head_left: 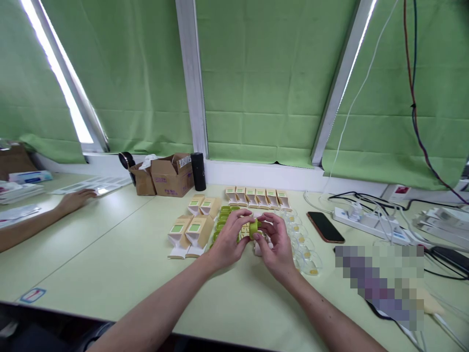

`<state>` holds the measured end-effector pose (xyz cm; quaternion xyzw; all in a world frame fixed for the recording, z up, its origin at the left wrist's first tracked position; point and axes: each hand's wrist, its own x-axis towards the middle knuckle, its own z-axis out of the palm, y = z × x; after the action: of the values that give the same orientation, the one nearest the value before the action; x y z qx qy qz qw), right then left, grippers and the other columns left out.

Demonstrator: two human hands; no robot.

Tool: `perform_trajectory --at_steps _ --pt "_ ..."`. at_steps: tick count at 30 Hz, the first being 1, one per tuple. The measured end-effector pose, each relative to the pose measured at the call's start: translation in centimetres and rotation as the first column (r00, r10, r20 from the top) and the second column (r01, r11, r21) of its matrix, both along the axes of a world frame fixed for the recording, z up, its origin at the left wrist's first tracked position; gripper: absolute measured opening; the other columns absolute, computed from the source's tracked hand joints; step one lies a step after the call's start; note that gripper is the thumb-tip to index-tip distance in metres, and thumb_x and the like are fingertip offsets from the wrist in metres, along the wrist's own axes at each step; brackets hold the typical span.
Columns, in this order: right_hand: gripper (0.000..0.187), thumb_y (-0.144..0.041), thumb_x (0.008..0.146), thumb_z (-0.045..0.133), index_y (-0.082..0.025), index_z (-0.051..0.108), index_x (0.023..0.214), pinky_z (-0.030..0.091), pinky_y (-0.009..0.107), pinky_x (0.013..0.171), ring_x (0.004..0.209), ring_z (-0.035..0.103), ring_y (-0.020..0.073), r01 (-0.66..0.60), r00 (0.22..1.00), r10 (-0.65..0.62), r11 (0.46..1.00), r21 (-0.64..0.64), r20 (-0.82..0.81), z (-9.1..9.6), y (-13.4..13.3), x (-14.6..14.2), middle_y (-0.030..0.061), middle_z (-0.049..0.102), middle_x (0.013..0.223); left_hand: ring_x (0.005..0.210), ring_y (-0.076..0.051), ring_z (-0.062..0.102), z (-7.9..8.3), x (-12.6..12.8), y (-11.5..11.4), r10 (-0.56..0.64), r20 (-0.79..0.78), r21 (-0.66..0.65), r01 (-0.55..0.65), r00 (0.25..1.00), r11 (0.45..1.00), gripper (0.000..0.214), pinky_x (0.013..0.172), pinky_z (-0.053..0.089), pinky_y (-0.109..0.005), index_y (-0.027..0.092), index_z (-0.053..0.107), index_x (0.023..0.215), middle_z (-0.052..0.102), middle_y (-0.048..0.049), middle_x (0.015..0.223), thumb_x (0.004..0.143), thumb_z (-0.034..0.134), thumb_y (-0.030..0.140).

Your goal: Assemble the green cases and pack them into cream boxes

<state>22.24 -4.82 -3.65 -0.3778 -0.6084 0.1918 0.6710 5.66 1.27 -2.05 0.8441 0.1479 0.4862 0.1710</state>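
Both hands meet over the middle of the table, fingers closed on a small yellow-green plastic piece (253, 229). My left hand (227, 239) grips its left side with thumb and fingertips. From the right, my right hand (274, 243) pinches the same piece; its exact kind cannot be made out. Below and behind the left hand lie several small green cases (221, 225) in a column, partly hidden by the fingers. Under the right hand shows a small white item (258, 250), mostly covered. Clear rounded plastic pieces with yellow spots (302, 240) lie to the right.
Open cream cartons with green labels (200, 229) stand left, with another row of cartons (261, 196) behind. Further back are a cardboard box (171, 178) and a black bottle (198, 172). Right lie a phone (325, 227) and power strip (370, 225). Another person's hand (77, 201) rests far left.
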Motion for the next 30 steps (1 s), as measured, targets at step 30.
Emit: perform_trajectory --at_steps 30 --pt "0.009 -0.014 0.077 0.076 -0.021 0.077 0.081 0.044 0.048 0.087 0.101 0.059 0.0343 0.345 0.322 -0.268 0.926 0.151 0.908 2.0 1.9 0.4 0.0128 0.076 0.086 0.112 -0.026 0.071 0.4 -0.6 3.2 0.028 0.719 -0.661 0.671 0.695 0.336 0.032 0.094 0.057 -0.042 0.019 0.061 0.120 0.075 -0.0143 0.121 0.091 0.074 0.021"
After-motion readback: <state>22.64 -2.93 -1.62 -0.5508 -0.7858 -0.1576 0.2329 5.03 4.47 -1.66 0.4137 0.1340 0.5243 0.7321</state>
